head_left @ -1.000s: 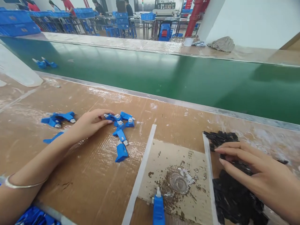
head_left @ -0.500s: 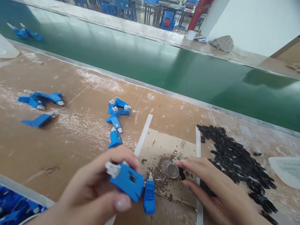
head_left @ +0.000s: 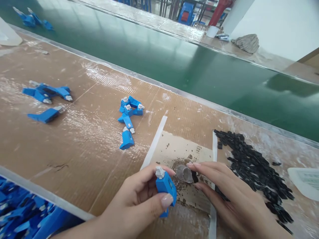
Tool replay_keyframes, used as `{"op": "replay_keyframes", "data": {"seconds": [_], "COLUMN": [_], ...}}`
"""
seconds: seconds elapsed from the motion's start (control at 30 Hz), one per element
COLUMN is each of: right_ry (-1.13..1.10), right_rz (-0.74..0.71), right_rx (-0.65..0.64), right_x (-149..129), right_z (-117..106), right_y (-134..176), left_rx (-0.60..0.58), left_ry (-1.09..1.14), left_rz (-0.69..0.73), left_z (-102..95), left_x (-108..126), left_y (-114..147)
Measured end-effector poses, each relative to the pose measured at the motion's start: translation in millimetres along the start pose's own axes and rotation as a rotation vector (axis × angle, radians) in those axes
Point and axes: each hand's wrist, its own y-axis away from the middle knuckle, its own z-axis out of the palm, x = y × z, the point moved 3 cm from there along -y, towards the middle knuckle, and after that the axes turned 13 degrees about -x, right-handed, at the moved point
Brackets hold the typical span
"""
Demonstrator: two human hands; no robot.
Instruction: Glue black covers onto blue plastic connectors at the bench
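In my left hand (head_left: 139,202) a blue plastic part (head_left: 164,184) with a white tip is pinched upright between thumb and fingers. A second blue part (head_left: 164,213) shows just below it, mostly hidden by the hand. Thumb and fingertips of my right hand (head_left: 226,191) close on a small black plastic piece (head_left: 194,177). That piece is at the right edge of a small clear round cup (head_left: 183,173); whether it touches the rim I cannot tell. The cup rests on a stained cardboard sheet (head_left: 179,142) between white tape strips.
Right of the cardboard lies a heap of black pieces (head_left: 254,166), with a white container (head_left: 305,181) beyond. Blue parts (head_left: 127,114) lie left of centre, more blue parts (head_left: 46,92) farther left. A bin of blue parts (head_left: 22,212) fills the lower left. A green belt (head_left: 154,56) runs behind.
My left hand has moved right with the blue part and turned it upright, closer to the cup. The right hand stays by the cup with the black piece. The view has shifted slightly.
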Motion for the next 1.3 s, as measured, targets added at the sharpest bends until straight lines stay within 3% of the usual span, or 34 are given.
{"op": "replay_keyframes", "data": {"seconds": [0.37,0.5,0.6,0.7,0.9,1.3], "right_ry": [-0.014,-0.070,-0.288,-0.606,-1.067,-0.883], "right_rz": [-0.027,0.008,0.140,0.230,0.138,0.043], "right_rx": [-0.026,0.027,0.083,0.151,0.269,0.210], "right_x": [4,-2,-9,-15,-16,-23], "right_z": [2,-4,-12,-17,-11,-17], "right_y": [8,4,4,6,8,1], "left_rx": [-0.021,-0.013,-0.024,-0.117,-0.227,-0.259], "left_ry": [-0.007,0.019,0.067,0.156,0.307,0.372], "left_rz": [0.028,-0.013,-0.024,-0.085,-0.173,-0.186], "left_z": [4.8,8.4,13.2,20.8,31.1,35.2], "left_x": [2,4,5,2,-6,-6], "left_y": [-4,-5,-7,-11,-20,-21]}}
